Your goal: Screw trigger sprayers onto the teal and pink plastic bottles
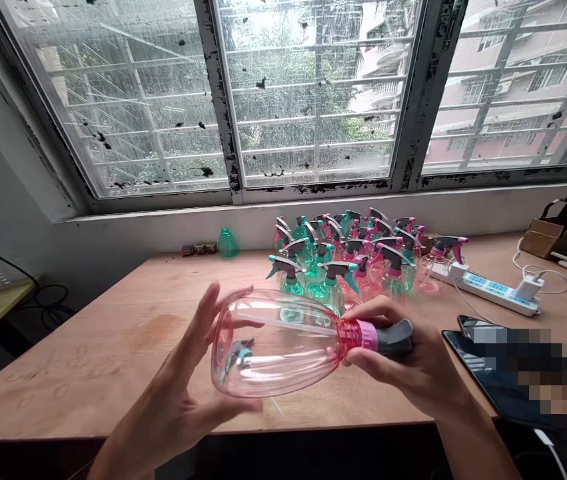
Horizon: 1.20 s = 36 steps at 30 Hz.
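A clear pink spray bottle (278, 353) lies sideways in the air between my hands, its base to the left. My right hand (403, 360) closes around its neck, by the pink collar and dark grey spray head (396, 338). My left hand (198, 373) cups the base end, thumb along the lower side and fingers over the top and behind; some fingers show through the plastic. A thin dip tube runs inside the bottle. Through its wall I see a grey and teal spray head (240, 357) on the table.
Several green and pink spray bottles (330, 287) stand grouped on the wooden table (113, 353). A headless green bottle (228, 243) and small brown blocks (200, 249) are by the wall. On the right are a power strip (500, 291), a dark tablet (478, 373) and a brown bag (563, 230).
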Each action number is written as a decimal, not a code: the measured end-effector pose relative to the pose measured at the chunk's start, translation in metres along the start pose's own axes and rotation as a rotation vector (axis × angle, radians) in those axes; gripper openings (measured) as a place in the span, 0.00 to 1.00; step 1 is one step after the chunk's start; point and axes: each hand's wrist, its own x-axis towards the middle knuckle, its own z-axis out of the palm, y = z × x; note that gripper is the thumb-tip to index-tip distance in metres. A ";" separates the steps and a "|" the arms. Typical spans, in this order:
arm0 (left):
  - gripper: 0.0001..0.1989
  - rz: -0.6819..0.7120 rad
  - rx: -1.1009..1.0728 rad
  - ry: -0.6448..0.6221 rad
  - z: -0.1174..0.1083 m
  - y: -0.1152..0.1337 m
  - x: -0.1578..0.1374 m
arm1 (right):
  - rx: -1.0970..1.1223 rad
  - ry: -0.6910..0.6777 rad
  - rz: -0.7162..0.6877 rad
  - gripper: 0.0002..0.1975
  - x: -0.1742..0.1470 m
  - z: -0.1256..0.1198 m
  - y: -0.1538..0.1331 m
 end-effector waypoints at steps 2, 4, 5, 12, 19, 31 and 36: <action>0.60 -0.015 -0.085 0.004 0.000 0.002 0.003 | -0.004 -0.019 -0.016 0.12 0.001 0.000 0.000; 0.55 -0.023 -0.089 0.008 -0.001 0.003 0.004 | -0.009 -0.064 -0.023 0.12 0.002 -0.001 0.001; 0.51 -0.026 -0.061 -0.001 -0.002 0.003 0.004 | -0.012 -0.078 -0.019 0.12 0.003 -0.002 0.001; 0.51 0.032 0.082 -0.025 -0.002 0.001 0.001 | 0.006 -0.013 0.021 0.16 0.002 -0.005 -0.001; 0.56 -0.010 -0.064 -0.082 0.001 0.010 0.010 | -0.066 -0.060 -0.115 0.14 0.003 -0.007 0.004; 0.54 0.021 -0.032 -0.081 0.003 0.003 0.010 | -0.056 -0.005 -0.035 0.15 0.002 -0.005 0.002; 0.52 -0.003 -0.074 -0.110 0.001 0.012 0.015 | -0.043 -0.042 -0.058 0.14 0.004 -0.005 0.004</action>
